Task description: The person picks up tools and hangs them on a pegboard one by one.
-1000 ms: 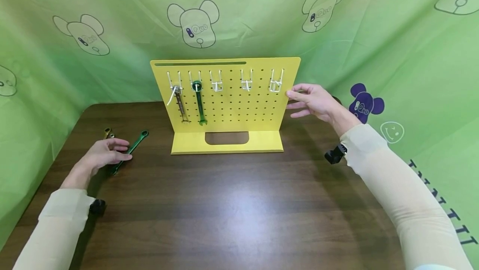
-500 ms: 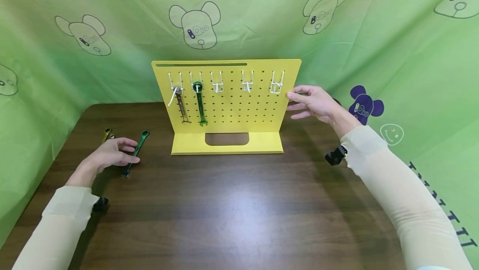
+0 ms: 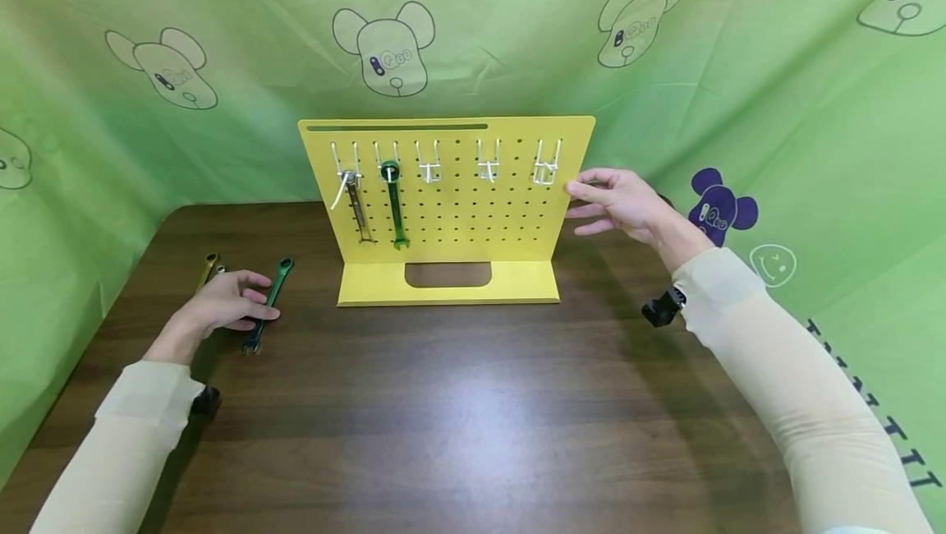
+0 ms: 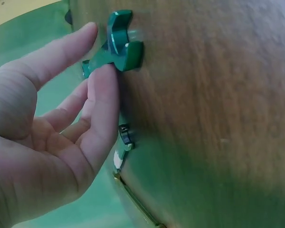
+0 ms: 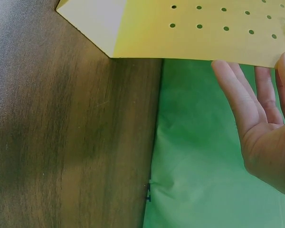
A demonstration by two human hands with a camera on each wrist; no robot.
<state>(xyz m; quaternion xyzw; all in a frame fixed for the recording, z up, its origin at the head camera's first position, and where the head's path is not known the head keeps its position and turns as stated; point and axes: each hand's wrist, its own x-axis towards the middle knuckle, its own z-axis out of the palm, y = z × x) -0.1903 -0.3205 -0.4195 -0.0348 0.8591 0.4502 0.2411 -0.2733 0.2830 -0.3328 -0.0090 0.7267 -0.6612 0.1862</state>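
Observation:
On the table's left side lies a green combination wrench [image 3: 281, 275], its ring end pointing away. My left hand [image 3: 222, 302] is over its shaft, thumb on one side and fingers on the other. In the left wrist view a fingertip touches the wrench [image 4: 126, 57] just behind its open end, while the thumb looks apart from it. My right hand [image 3: 624, 204] pinches the right edge of the yellow pegboard [image 3: 451, 251], thumb in front and other fingers behind. From the pegboard's left hooks hang a silver wrench [image 3: 356, 205] and a green wrench [image 3: 396, 209].
Three white hooks [image 3: 429, 171] to the right on the board carry nothing. Beyond my left hand lie a gold wrench [image 3: 207, 269] and a silver one [image 3: 220, 269], both partly hidden. Green printed cloth [image 3: 502, 33] hangs behind the brown table [image 3: 443, 402].
My left hand has moved to the right, and the lower end of the green wrench has swung right with it while its ring end stayed nearly in place. My right hand has kept still.

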